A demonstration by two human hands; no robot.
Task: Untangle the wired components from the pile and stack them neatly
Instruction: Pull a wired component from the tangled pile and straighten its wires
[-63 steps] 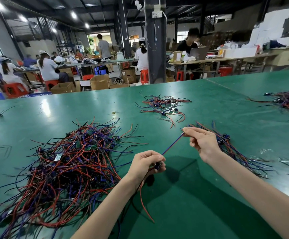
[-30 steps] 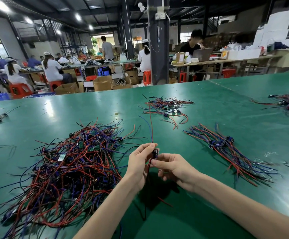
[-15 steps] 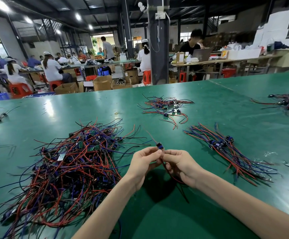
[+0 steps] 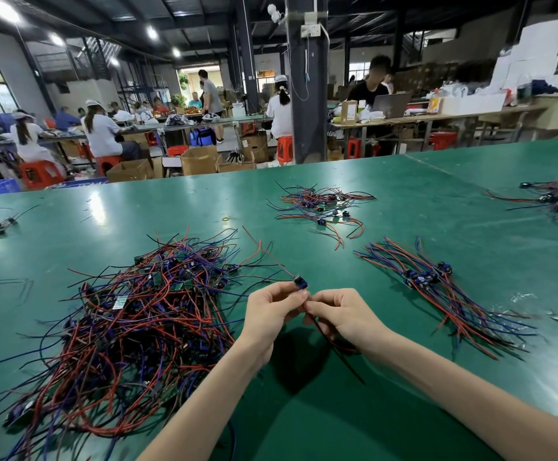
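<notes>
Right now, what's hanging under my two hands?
Under the left hand and right hand, red and dark wires from the wired component trail down toward the green table. How they run inside the curled fingers is hidden.

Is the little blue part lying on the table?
No, the left hand holds the blue part above the green table and the right hand grips its wires.

Green worktop (image 4: 404, 201): smooth mat covering, semi-gloss, lamp glare on far part. Tangled pile (image 4: 131, 327): plastic-insulated wire, smooth, faint sheen. Held component (image 4: 300, 283): blue plastic body. Neat stacked bundle (image 4: 444, 294): same plastic-sheathed wire. Clear film scraps (image 4: 522, 297): shiny, crinkled. Brown boxes (image 4: 201, 161): matt cardboard. Red stools (image 4: 41, 173): glossy plastic. Dark pillar (image 4: 306, 94): painted metal.
</notes>
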